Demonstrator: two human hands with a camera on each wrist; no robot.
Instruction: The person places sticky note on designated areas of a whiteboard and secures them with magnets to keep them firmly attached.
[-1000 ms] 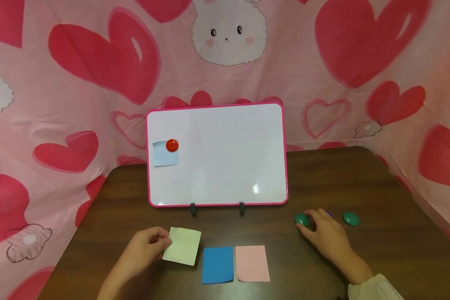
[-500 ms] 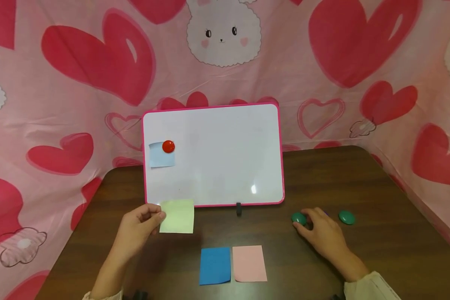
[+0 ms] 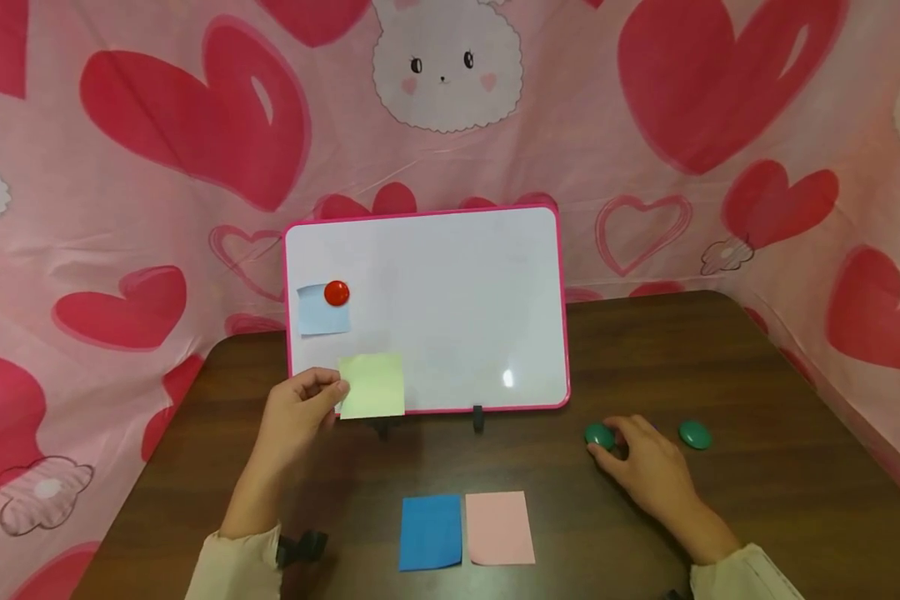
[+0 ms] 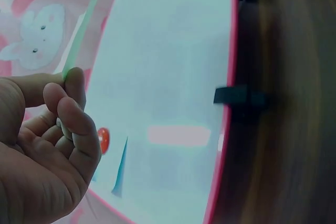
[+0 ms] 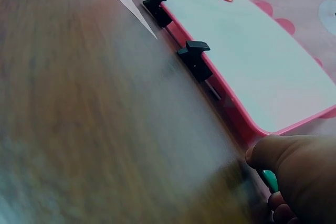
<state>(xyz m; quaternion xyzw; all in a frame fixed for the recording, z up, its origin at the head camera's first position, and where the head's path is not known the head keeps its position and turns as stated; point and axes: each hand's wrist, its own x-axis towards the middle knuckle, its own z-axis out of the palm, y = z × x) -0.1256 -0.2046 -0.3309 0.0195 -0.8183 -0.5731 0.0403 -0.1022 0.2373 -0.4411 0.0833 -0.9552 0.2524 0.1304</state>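
My left hand [image 3: 296, 412] pinches a pale yellow-green sticky note [image 3: 375, 387] by its left edge, between thumb and fingers. The note overlaps the lower left of the whiteboard [image 3: 457, 308] in the head view; the left wrist view shows the note [image 4: 81, 38] nearly edge-on. At the right, my right hand [image 3: 648, 467] rests low by the table with thumb and index finger around a round green magnet [image 3: 598, 435]. In the right wrist view the thumb hides most of that magnet [image 5: 270, 180]. A light blue note [image 3: 322, 312] hangs on the board under a red magnet [image 3: 337, 293].
A blue note [image 3: 431, 533] and a pink note [image 3: 499, 527] lie side by side on the brown table [image 3: 607, 533]. A second green magnet [image 3: 694, 434] lies right of my right hand, and a purple bit shows behind its knuckles. Black feet [image 3: 478, 418] support the pink-framed board.
My left hand has lifted the yellow-green note off the table area and carried it up and forward to the board's lower left. My right hand stays at the green magnet.
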